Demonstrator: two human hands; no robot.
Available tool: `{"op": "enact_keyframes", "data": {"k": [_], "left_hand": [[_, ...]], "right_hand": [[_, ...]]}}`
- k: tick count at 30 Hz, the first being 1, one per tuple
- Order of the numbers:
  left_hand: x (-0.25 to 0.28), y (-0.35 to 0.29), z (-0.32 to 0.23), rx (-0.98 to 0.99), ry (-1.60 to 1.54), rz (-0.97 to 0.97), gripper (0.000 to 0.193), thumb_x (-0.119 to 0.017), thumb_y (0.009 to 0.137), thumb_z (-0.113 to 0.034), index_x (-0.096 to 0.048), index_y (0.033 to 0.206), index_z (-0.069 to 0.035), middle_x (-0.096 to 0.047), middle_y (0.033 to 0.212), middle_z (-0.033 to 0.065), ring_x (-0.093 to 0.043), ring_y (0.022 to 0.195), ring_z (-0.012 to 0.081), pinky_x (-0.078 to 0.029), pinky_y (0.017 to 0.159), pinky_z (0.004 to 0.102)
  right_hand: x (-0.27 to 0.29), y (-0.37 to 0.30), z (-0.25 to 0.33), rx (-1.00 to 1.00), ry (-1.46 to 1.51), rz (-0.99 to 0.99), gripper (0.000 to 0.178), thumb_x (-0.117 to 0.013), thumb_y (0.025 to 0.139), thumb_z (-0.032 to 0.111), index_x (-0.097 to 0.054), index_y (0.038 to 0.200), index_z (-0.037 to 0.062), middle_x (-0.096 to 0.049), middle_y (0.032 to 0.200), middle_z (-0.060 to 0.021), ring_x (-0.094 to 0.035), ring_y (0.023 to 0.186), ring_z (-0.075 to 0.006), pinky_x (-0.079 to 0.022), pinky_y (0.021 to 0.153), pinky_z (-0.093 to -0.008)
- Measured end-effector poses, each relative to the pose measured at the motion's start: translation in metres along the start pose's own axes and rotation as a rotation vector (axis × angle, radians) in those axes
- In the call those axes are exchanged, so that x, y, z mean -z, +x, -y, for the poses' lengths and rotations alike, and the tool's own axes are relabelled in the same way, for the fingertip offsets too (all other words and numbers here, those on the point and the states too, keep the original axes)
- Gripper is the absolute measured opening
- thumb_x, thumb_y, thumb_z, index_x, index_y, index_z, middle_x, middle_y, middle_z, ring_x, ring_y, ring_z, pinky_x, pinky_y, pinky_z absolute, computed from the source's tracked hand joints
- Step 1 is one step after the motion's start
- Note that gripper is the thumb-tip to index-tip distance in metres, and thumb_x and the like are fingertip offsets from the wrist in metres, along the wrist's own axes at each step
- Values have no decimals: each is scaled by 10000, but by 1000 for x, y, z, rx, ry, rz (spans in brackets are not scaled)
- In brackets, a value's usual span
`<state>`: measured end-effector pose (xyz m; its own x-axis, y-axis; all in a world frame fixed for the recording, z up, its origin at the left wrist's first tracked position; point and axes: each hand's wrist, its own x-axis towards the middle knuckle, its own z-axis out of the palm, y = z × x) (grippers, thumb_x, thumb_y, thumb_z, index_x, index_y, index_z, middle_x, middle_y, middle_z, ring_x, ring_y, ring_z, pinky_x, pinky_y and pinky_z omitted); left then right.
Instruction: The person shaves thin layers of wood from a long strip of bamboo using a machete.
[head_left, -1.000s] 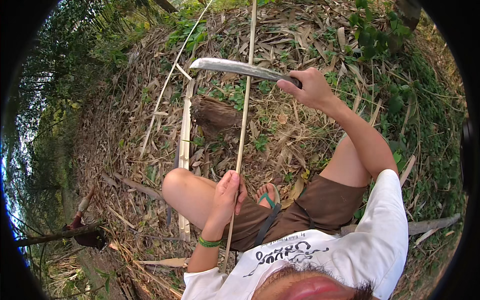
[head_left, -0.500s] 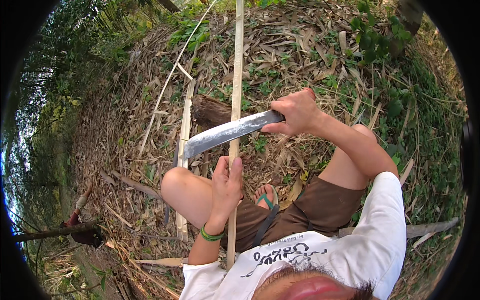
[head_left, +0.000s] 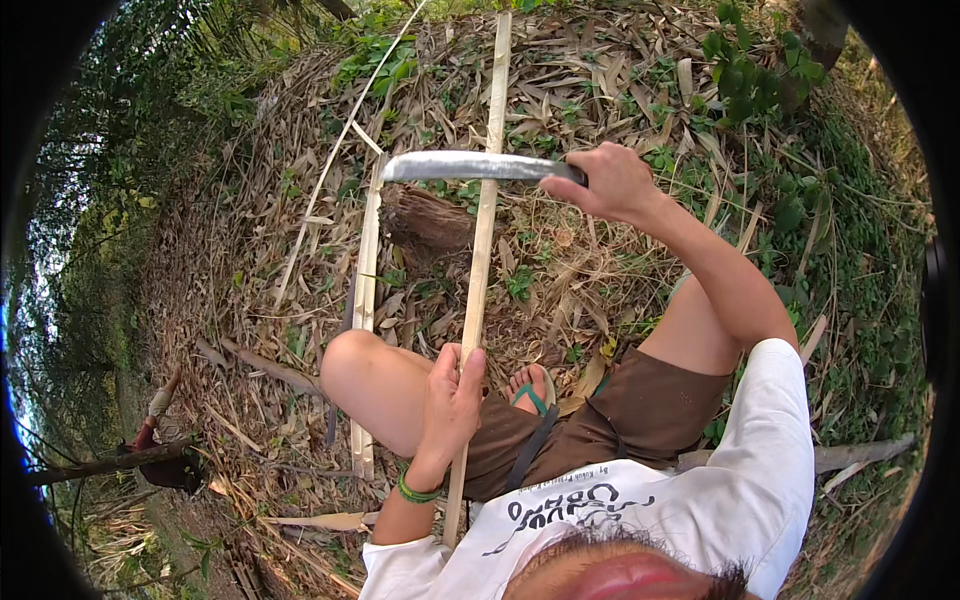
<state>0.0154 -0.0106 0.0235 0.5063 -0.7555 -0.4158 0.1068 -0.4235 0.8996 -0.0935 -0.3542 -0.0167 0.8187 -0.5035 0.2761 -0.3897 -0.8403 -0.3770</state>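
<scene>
A carpet of dry bamboo leaves and husks [head_left: 600, 250] covers the sloping ground, with green weeds at its edges. Across it runs a long pale split bamboo strip [head_left: 483, 240], reaching from near the person's chest up and away toward the top of the view. It looks straight, narrow and yellowish, with a flat cut face. Two more pale bamboo slats [head_left: 366, 300] lie side by side just left of it, past the bent knee. A dark stump or root [head_left: 425, 215] sits between slats and strip.

The step in hand seems to be trimming or shaving the strip. The left hand [head_left: 450, 400] is closed around its lower part, holding it steady above the lap. The right hand [head_left: 610, 182] is clenched on the handle of a machete [head_left: 470, 166], whose grey blade lies crosswise over the strip; whether it touches cannot be told. A next stroke would call for a firm hold below and a blade path kept well away from the gripping fingers.
</scene>
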Motion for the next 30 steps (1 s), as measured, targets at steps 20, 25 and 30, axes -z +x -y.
{"op": "enact_keyframes", "data": {"k": [20,25,30], "left_hand": [[16,-22,25,58,-34,81,262,-528,1066,-318,-505,969,-76,-412,539,-93,-363,411,-3,-267,369,196],[30,-45,32,141,67,98,237,-546,1057,-281,-549,1001,-50,-468,583,-77,-372,454,1,-267,392,211],[36,-66,54,32,143,4,244,-617,1020,-255,-578,977,-17,-475,586,-58,-432,528,5,-315,444,232]], "right_hand": [[-12,3,-43,-4,-69,-138,812,-407,904,805,-701,759,63,-629,647,-172,-657,604,-361,-546,602,-479],[-2,22,-87,-306,128,-22,868,-423,913,791,-648,660,-8,-601,581,-181,-654,611,-334,-499,626,-496],[6,10,-184,-842,219,-137,788,-520,880,779,-601,639,33,-639,655,-100,-587,540,-227,-502,580,-429]]}}
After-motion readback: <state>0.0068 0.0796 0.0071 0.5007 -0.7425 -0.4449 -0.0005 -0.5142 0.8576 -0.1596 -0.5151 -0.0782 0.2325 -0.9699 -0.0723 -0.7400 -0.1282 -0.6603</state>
